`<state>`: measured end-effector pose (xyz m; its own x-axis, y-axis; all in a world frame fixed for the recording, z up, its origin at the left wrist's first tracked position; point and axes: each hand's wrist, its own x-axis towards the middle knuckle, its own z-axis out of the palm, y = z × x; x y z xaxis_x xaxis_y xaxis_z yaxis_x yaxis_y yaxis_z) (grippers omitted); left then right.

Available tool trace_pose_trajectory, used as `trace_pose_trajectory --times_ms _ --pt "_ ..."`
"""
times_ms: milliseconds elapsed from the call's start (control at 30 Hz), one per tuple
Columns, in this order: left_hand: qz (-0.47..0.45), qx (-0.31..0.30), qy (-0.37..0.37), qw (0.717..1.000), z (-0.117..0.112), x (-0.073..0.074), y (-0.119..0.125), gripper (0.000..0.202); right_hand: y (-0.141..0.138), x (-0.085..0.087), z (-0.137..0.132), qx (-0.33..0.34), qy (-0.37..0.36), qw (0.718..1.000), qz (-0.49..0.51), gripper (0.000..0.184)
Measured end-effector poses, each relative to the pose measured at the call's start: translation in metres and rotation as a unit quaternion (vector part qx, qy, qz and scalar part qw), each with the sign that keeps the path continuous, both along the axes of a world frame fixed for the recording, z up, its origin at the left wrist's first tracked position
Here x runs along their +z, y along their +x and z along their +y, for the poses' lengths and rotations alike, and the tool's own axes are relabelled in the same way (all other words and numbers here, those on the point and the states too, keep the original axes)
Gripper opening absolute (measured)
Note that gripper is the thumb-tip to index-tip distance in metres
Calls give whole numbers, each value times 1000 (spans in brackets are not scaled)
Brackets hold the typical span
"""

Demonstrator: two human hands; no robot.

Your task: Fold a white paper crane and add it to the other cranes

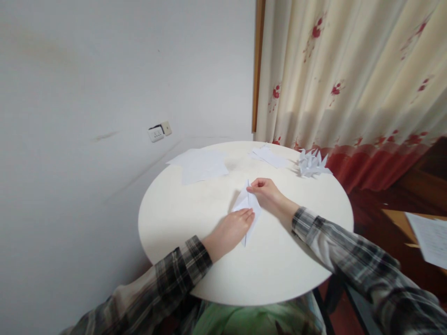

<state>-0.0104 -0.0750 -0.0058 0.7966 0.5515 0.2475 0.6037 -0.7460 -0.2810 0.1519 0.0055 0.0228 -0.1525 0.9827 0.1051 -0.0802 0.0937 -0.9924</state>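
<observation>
A folded white paper piece (246, 204), long and pointed, lies near the middle of the round cream table (195, 260). My left hand (232, 228) rests flat on its lower left part, fingers stretched out together. My right hand (265, 191) is closed in a pinch on the paper's upper edge. Both sleeves are dark plaid.
Loose white sheets (200, 165) lie at the table's far left, another small stack (268, 156) at the far middle, and several folded paper figures (312, 163) at the far right. A flowered curtain (349, 83) hangs behind. A printed sheet (431, 239) lies on a surface at right.
</observation>
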Motion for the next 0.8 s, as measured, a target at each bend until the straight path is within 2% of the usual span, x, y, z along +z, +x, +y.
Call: trace_pose_trajectory --times_ms 167,300,600,800 --pt "3 -5 11 1000 -3 -1 -6 33 3 13 -5 57 2 998 -26 27" --pt "5 -7 13 1000 -3 -3 -7 33 8 14 -7 92 0 995 -48 25" --pt "6 -10 27 1000 0 -6 -1 33 6 8 0 38 9 999 -37 22" --pt "12 -7 21 1000 -1 -7 1 33 3 10 1 -4 26 1000 2 25"
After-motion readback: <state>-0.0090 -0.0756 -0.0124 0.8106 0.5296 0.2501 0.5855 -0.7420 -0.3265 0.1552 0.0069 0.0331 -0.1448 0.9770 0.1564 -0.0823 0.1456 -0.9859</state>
